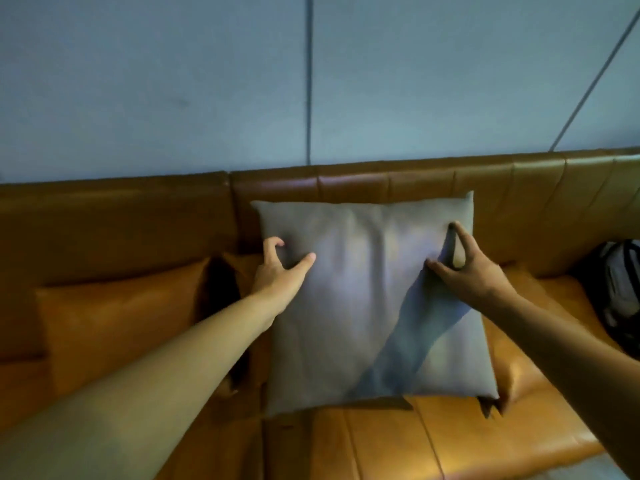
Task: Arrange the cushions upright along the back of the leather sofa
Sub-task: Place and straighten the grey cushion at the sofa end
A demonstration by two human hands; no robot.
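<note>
Both forearms reach forward over the tan leather seat (381,441) toward a grey square cushion (363,306), which stands between the hands, its lower edge on the seat and its upper edge leaning on the backrest. The left hand (280,268) cups the cushion's upper left edge, thumb spread across the front face and fingers curled round the side, apparently steadying it. The right hand (464,265) pinches a raised fold of fabric near the upper right edge between thumb and forefinger, probably to square the cover. Outside the left hand lies a tan leather cushion (117,327), low against the sofa back (104,216). Outside the right hand sits a dark backpack (620,289). Beyond everything rises a pale panelled wall (173,81).
</note>
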